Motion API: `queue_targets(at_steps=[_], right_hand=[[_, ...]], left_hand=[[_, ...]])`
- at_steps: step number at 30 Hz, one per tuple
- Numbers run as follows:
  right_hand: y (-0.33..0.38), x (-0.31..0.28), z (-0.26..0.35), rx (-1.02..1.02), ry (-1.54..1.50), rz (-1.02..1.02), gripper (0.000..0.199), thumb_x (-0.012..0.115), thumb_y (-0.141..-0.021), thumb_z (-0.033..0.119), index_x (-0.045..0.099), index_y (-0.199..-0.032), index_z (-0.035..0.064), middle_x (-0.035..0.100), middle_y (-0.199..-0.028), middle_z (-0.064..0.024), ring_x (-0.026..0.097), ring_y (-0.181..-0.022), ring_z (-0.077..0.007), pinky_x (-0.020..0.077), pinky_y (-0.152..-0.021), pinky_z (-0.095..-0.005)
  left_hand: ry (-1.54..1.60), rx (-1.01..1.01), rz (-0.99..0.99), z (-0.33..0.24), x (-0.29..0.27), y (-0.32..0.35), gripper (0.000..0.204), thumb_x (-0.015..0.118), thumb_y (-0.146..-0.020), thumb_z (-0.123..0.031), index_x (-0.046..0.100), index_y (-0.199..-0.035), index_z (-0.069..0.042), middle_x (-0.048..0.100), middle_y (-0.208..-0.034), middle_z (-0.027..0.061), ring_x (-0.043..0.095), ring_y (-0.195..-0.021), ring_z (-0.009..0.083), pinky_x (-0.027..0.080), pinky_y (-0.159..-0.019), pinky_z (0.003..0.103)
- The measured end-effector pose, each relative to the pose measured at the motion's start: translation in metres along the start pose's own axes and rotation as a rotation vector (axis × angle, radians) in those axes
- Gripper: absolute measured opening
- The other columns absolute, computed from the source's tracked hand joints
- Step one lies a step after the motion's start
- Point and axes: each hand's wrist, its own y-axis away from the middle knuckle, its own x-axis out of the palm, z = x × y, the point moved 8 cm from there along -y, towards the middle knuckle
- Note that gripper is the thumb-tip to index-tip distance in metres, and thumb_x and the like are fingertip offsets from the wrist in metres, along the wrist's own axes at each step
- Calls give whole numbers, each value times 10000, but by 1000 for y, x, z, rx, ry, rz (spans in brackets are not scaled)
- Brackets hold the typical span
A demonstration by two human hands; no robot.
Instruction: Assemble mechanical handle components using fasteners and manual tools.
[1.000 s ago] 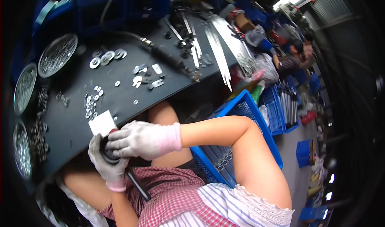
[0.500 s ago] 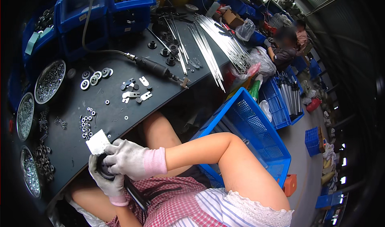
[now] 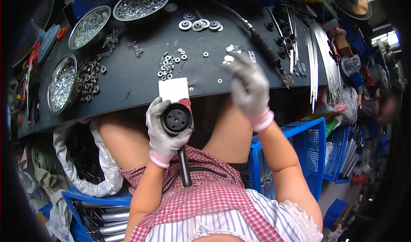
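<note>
My left hand [image 3: 165,130], in a grey-white glove with a pink cuff, is wrapped round a black round cap-like part [image 3: 177,119] with small holes in its face. A black tube [image 3: 184,167] runs from below that part toward my lap. My gloved right hand [image 3: 250,86] is raised over the table's front edge, fingers stretched out and apart, somewhat blurred. Its fingertips are nearest to small flat metal pieces [image 3: 230,58], which they partly cover; I see nothing held in them. A white square block [image 3: 173,89] sits at the edge beyond my left hand.
Small rings [image 3: 170,65] and larger washers [image 3: 198,25] lie on the dark table [image 3: 132,81]. Metal bowls [image 3: 62,83] of small parts stand at left. A power tool [image 3: 263,47] and metal rods [image 3: 313,71] lie at right. A blue crate [image 3: 319,156] stands beside my right arm.
My right hand has left the black part and moved right and forward toward the flat metal pieces, its fingers opening. My left hand still holds the part. The head view has turned left.
</note>
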Motion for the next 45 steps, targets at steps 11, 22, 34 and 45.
queue_targets(at_steps=[11,22,34,45], right_hand=[[-28,-56,-231,447,564,166,462,653,-886,413,647,-1148,33,679,-1016,-188,628,-1059,-345,482,-897,-394],[8,-122,-80,331,-1356,-453,558,715,-793,136,477,-1261,-49,597,-1055,-139,576,-976,-234,502,-861,-368],[29,15,36,290,-1687,-267,331,671,-844,299,515,-1071,115,436,-651,23,456,-700,-124,438,-633,-313],[47,1,63,213,-1361,-301,415,694,-871,301,502,-1177,97,506,-764,-51,492,-762,-174,530,-768,-362]], left_hand=[[-96,96,-4,-11,-5,-6,784,866,-508,-252,544,-1201,-79,524,-1259,186,517,-1191,349,413,-1017,434],[-60,140,-116,-10,-5,-6,782,861,-457,-346,548,-1130,-101,596,-1074,110,543,-1102,389,404,-986,493],[-11,130,-114,-15,-8,-12,801,887,-400,-393,590,-1086,-106,632,-1030,88,572,-1060,392,419,-966,502],[-48,165,-43,-15,-1,-11,885,916,-410,-312,524,-1176,-103,579,-1123,54,512,-1157,333,388,-999,444]])
